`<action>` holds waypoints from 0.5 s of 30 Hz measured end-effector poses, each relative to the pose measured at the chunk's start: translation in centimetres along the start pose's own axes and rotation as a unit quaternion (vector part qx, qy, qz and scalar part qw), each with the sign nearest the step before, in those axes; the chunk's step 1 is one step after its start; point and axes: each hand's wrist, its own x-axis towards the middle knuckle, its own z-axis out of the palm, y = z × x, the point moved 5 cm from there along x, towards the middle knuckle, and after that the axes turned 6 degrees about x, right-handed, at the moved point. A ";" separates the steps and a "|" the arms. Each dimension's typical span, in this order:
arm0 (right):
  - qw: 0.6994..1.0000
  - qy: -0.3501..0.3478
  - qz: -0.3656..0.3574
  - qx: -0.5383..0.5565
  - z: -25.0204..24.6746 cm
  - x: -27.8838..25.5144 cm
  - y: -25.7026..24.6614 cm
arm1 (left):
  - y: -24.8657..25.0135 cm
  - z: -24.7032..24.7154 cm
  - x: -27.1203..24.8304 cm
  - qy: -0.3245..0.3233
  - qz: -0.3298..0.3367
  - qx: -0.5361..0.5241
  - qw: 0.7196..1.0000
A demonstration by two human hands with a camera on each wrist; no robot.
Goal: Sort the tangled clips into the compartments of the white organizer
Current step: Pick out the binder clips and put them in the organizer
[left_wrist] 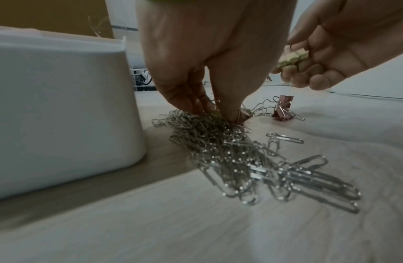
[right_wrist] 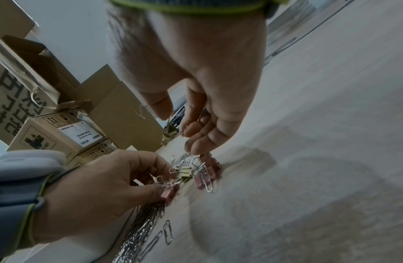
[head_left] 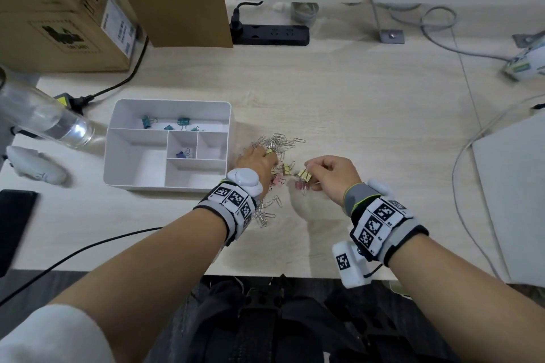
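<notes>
head looks down; wrists close, sharing clips [head_left: 277,143].

White organizer [head_left: 227,138], five open compartments, upright on the desk: teal binder clips [head_left: 182,122] in the long back compartment, one blue clip [head_left: 181,154] in the small middle one. Just right of it, a tangled heap of silver paper clips [left_wrist: 220,147] with pink [head_left: 300,186] and yellow binder clips [head_left: 305,175].
</notes>
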 end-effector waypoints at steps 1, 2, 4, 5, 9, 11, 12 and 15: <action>1.000 -0.005 0.007 0.011 0.1 -0.1 0.0 | 0.0 0.0 0.0 0.003 0.001 -0.009 1.000; 1.000 -0.007 0.017 0.019 0.2 0.0 0.1 | -0.1 0.0 -0.1 0.012 0.002 -0.030 0.999; 0.999 -0.008 0.031 0.037 0.1 -0.1 0.1 | -0.3 -0.4 -0.5 0.044 -0.005 -0.101 0.994; 0.998 -0.007 0.031 0.047 0.1 -0.2 0.0 | -0.5 -0.7 -0.9 0.064 -0.015 -0.138 0.988; 0.998 0.008 0.026 0.058 -0.2 -0.1 -0.4 | -0.6 -2.1 -1.7 0.074 -0.090 -0.291 0.950; 0.997 0.015 0.027 0.066 -0.3 -0.1 -0.9 | -0.8 -1.6 -1.6 0.020 -0.159 -0.457 0.875; 0.997 0.013 0.023 0.070 -0.1 -0.1 -1.3 | -1.0 -1.2 -1.7 -0.009 -0.198 -0.547 0.814; 0.997 0.000 -0.005 0.078 0.8 -0.6 -2.8 | -0.4 -0.8 -2.3 -0.070 -0.249 -0.752 0.606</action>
